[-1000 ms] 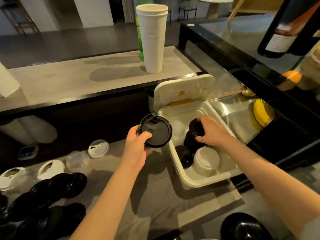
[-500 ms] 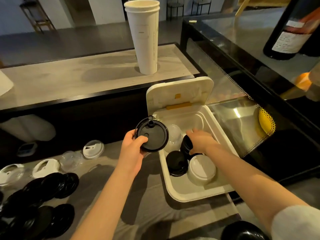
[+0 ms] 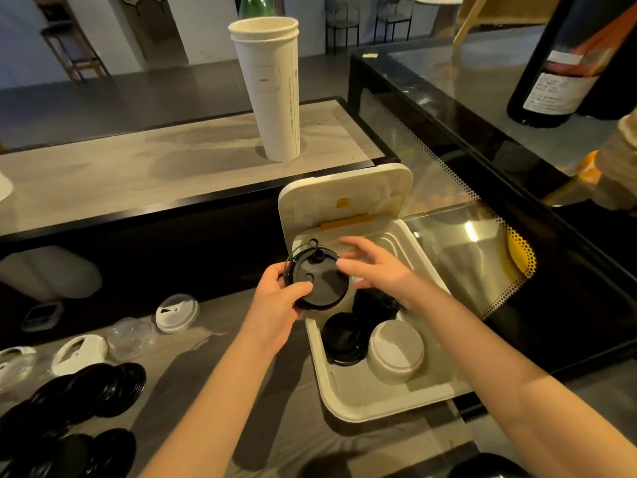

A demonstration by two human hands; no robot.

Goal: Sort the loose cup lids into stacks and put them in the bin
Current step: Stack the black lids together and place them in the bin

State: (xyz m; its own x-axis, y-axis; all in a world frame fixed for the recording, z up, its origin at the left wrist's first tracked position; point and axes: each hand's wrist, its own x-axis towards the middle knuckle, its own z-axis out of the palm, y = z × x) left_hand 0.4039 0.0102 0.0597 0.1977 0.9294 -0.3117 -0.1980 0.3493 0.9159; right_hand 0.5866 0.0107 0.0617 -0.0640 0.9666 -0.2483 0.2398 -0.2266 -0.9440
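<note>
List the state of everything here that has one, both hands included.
Bin, cover flipped up, open.
Left hand, holds the black lid by its rim.
Right hand, fingers spread, holding nothing, over the bin.
Black stack, sits in the bin.
White stack, sits in the bin beside it.
Loose black lids, overlapping on the counter, outside the bin.
Loose white lids, single, on the counter.
Paper cups, nested, upright.

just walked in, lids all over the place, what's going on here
A person is sorting cup lids. The left hand grips a black lid at the edge of the open white bin, and the right hand hovers open beside it. Two black lid stacks and a white lid stack sit in the bin. Loose black lids and white lids lie on the counter at left.
</note>
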